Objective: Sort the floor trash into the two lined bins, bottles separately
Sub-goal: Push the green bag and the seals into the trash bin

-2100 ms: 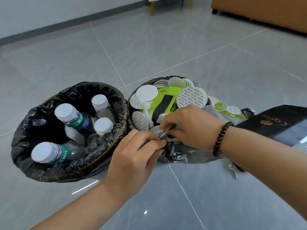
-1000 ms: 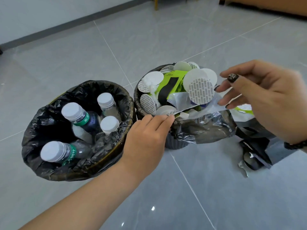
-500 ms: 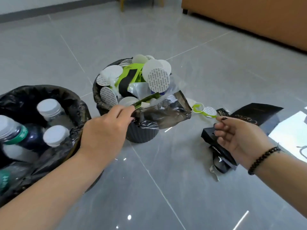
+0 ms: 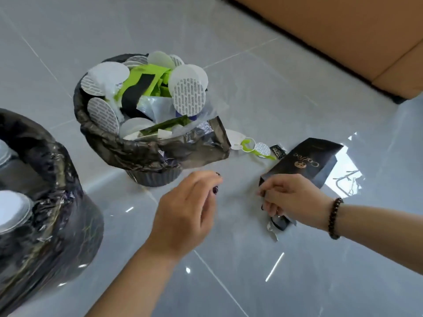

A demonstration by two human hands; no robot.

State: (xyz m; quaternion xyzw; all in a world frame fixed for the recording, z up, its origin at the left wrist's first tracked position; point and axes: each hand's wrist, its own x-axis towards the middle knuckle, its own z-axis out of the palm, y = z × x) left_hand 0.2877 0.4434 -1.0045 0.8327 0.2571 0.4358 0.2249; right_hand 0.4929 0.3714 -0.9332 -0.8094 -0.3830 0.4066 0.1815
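Head view: the left hand (image 4: 183,216) has let go of the bin (image 4: 128,143) rim and hangs loosely curled, empty, beside it — the right hand (image 4: 290,200) now pinches the black coffee bag (image 4: 306,161) on the floor right of the bin, likely the next piece for that nearly full bin

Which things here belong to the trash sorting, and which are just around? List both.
Job: right hand gripping black coffee bag; small overfull black-lined bin; large black-lined bottle bin; green-and-white seal scraps on floor; left hand, empty.

Around: tan cabinet; grey tiled floor.
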